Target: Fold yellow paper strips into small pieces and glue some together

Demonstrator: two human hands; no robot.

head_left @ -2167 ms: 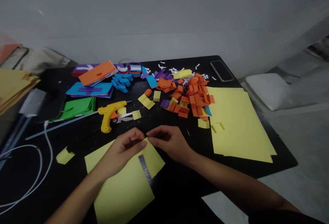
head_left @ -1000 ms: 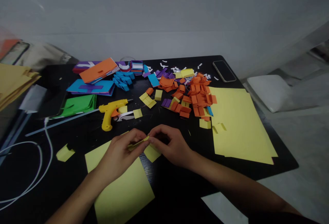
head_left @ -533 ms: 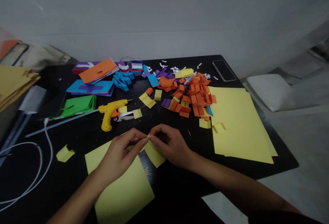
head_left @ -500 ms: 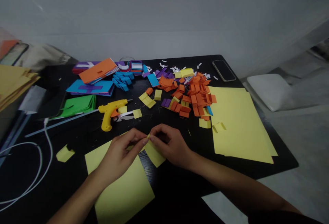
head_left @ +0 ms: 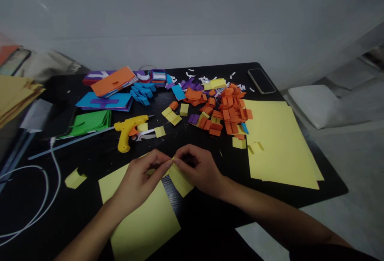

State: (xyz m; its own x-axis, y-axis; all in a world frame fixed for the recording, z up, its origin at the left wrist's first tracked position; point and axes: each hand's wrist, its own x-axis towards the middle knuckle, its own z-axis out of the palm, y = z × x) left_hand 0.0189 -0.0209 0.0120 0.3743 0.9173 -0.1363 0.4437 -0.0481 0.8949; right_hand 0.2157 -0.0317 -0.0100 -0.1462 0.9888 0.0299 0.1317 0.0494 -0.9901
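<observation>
Between my two hands, a small piece of yellow paper (head_left: 173, 158) is pinched at the fingertips. My left hand (head_left: 146, 174) is closed on it with thumb and forefinger, above a large yellow sheet (head_left: 144, 221). From the other side my right hand (head_left: 199, 168) pinches the same piece, its fingers curled. A yellow paper strip (head_left: 181, 182) slants down below the right fingers; whether it is joined to the pinched piece I cannot tell. Beyond my hands lie a yellow glue gun (head_left: 127, 131) and scissors (head_left: 145, 134), partly covered by small yellow papers.
Folded orange paper pieces (head_left: 232, 109) are heaped behind, with white scraps around. Yellow sheets (head_left: 276, 145) lie at right, below a phone (head_left: 261, 80). Green folded paper (head_left: 91, 123) and blue pieces (head_left: 143, 93) sit at back left. A white cable (head_left: 45, 205) curls at left.
</observation>
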